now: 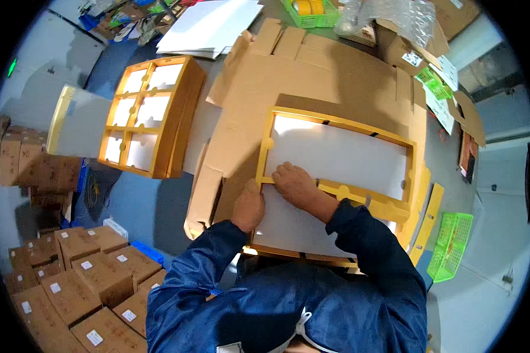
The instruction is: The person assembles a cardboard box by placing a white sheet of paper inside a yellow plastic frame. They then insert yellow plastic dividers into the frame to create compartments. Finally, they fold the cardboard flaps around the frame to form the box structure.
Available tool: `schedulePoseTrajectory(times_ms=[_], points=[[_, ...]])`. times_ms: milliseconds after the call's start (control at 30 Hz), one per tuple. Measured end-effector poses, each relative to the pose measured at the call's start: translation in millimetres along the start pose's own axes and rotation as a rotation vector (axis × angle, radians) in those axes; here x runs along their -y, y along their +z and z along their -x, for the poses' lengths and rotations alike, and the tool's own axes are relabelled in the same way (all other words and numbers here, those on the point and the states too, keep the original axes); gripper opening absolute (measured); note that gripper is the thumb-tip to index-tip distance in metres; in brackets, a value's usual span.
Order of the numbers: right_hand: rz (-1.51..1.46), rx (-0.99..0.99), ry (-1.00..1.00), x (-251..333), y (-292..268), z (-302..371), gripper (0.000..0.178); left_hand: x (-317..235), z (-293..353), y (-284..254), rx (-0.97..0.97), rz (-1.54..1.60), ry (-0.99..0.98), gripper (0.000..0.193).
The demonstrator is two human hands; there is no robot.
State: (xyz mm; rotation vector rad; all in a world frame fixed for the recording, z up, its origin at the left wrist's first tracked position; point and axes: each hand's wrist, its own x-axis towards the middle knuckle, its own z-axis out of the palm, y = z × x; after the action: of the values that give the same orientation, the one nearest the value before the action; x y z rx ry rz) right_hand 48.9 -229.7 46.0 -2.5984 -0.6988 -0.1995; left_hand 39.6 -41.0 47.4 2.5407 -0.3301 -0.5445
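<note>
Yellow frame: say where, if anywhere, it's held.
Left hand at the left side of the yellow frame, right hand over its divider; whether either grip holds cannot be told.

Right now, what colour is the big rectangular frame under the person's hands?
The big rectangular frame is yellow; it shows best in the head view.

Head-worn fisheye, looking steeply down

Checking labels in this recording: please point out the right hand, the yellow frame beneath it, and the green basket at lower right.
Right hand [298, 186], head view: back of the hand.
Yellow frame [267, 144], head view: its left rim.
Green basket [462, 238], head view: its right-hand wall.
</note>
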Motion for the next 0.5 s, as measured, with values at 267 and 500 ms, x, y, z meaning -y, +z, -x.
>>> schedulePoseTrajectory(times_ms=[267, 500], points=[[-0.026, -0.302, 0.202, 32.5, -52.2, 35.6, 0.031, -17.8, -0.3, -15.4, -0.208, -0.231, 0.185, 0.052], [0.207, -0.578, 0.977, -0.6, -137.1, 258.6, 0.044, -169.4, -1.8, 35.0, -0.106, -0.074, 1.047, 0.05]])
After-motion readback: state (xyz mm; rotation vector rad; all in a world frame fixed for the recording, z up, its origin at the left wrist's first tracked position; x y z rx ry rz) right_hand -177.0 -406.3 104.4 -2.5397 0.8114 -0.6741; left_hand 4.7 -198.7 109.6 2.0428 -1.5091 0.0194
